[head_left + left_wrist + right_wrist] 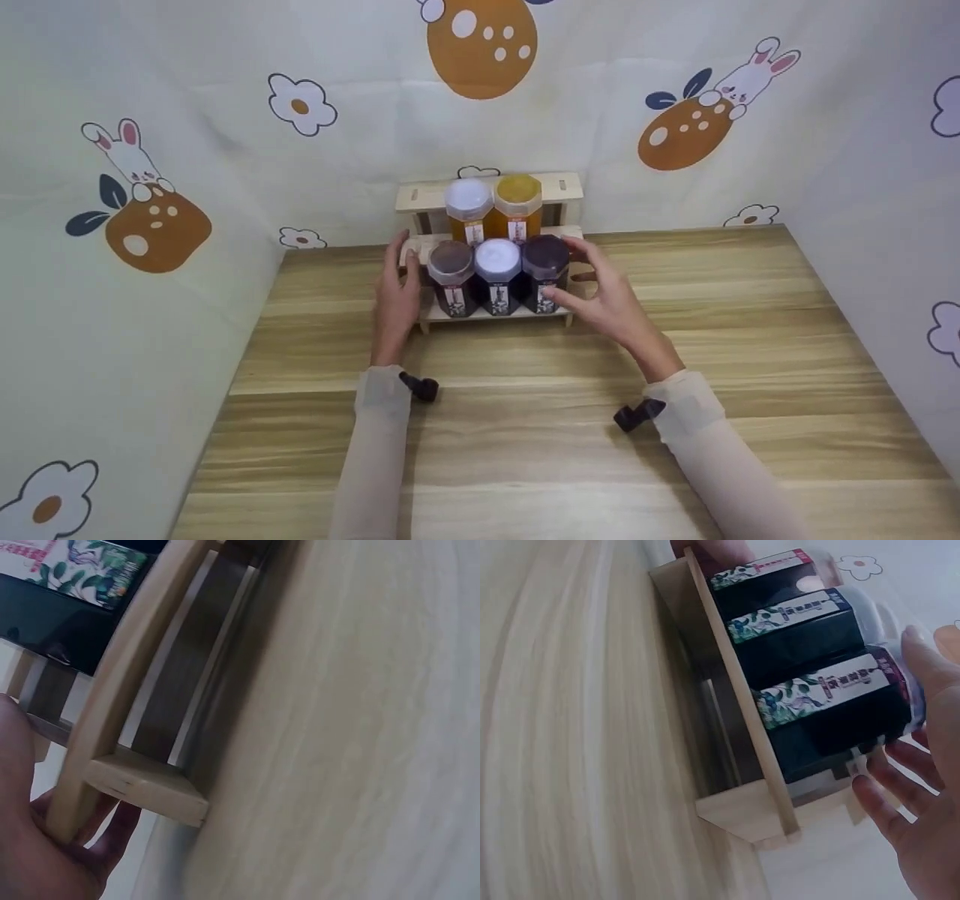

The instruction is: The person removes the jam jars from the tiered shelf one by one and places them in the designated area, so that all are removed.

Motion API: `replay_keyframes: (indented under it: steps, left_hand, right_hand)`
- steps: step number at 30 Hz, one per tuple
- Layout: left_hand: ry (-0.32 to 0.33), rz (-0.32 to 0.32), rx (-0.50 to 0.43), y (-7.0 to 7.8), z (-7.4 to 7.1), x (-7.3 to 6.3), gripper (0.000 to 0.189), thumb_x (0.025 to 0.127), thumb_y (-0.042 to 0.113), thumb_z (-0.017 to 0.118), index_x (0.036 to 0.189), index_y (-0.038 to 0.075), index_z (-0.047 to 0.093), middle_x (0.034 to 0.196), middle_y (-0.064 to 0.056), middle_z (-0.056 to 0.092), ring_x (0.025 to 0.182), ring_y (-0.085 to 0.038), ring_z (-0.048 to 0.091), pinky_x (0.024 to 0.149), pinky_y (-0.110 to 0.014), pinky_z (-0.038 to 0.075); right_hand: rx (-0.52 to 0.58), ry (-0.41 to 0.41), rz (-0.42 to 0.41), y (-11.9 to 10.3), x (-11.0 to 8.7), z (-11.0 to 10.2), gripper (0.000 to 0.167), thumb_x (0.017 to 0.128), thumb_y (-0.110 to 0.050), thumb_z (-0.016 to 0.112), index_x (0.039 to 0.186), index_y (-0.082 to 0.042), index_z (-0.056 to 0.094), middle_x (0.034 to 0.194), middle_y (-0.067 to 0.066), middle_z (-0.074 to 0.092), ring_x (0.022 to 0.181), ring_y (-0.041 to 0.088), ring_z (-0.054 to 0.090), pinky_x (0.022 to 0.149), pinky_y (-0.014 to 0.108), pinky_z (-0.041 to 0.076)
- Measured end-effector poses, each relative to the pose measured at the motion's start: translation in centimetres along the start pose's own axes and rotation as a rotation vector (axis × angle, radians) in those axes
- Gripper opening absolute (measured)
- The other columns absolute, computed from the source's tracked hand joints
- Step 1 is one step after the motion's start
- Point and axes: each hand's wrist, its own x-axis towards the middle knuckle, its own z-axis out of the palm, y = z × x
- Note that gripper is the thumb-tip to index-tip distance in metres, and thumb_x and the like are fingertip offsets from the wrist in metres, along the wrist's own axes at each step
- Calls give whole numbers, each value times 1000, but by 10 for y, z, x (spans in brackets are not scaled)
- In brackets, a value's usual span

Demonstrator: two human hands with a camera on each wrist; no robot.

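"If we're setting a clock dial on the wooden rack (433,196), twelve facing the wall (375,172), where are we holding on?"

"At eight. Our left hand (397,300) is gripping the rack's end, thumb and fingers closing on the wood."

"Why there?"

"We're probably bracing the frame, so it isn't sliding on the table (517,420) while our right hand (604,300) is working at four."

"And how is that one gripping?"

"It's curving loosely round the dark-lidded jar (541,270), thumb lying across the front, fingers reaching round the outer side. How firmly we're pressing, we cannot tell."

"Where is that jar standing?"

"On the rack's lowest tier, also at four, ending a row of three. The white-lidded dark jar (499,276) is standing at six, the brown-lidded jar (452,277) between seven and eight. Their labels (825,690) are facing six, presumably so we're reading them easily."

"And behind?"

"Two amber jars (517,206) are standing at eleven and one, seemingly a step up; we're guessing the height is keeping them visible above the front row."
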Motion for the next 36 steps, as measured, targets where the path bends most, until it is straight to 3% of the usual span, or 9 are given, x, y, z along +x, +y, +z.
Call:
replay_keyframes:
  steps: [9,17,19,21,23,24,27,30,36]
  left_hand:
    - [28,39,-60,-6,5,1,53,115,54,43,165,34,44,170,12,46,154,-23,48,127,-54,41]
    - [33,45,-36,-10,5,2,48,115,57,41,162,50,42,170,15,45,156,-19,47,130,-50,38]
    - [33,48,-41,-10,6,1,47,115,57,41,162,50,42,169,15,46,145,-19,56,124,-49,44]
    - [35,46,-44,-11,6,1,47,115,57,41,161,51,42,167,14,49,123,-22,65,110,-48,52]
    - [36,41,-40,-10,6,1,48,115,58,41,162,51,41,158,7,59,98,-28,64,93,-49,55]
    - [37,37,-34,-9,6,0,48,114,59,41,162,52,40,158,7,59,94,-28,62,91,-48,54]
    - [36,18,-3,-8,6,-2,49,114,62,38,162,55,37,160,9,58,105,-28,66,95,-51,56]
    - [33,17,-16,-8,6,-3,49,114,61,38,162,53,38,169,15,46,141,-23,59,117,-52,49]
    - [27,43,-71,-10,7,-2,48,115,56,40,163,48,40,171,14,43,148,-22,54,125,-52,43]
  right_hand:
    - [-63,-31,62,9,-3,13,99,85,-40,95,164,-14,42,154,13,60,141,32,59,113,51,55]
    - [-76,24,56,11,-3,22,97,83,-41,96,161,-12,46,149,14,63,132,31,65,107,43,61]
    - [-74,40,56,10,-4,23,96,84,-39,96,161,-10,47,148,15,64,129,32,67,105,43,62]
    - [-77,53,55,10,-4,24,95,84,-38,96,160,-10,47,146,16,65,127,33,68,103,42,63]
    - [-84,65,52,8,-4,24,94,83,-38,96,159,-10,49,143,16,67,124,32,70,102,41,63]
    - [-91,70,52,7,-4,23,93,83,-39,97,158,-10,50,142,15,68,123,31,70,102,40,64]
    - [-115,85,57,6,-6,20,93,80,-43,98,156,-11,54,137,14,72,121,29,72,101,39,64]
    - [-117,88,79,4,-9,14,93,79,-45,99,154,-11,56,133,15,74,120,30,74,99,40,64]
    - [-96,123,102,1,-7,-8,89,81,-36,98,153,-7,56,135,16,73,119,33,74,97,43,66]
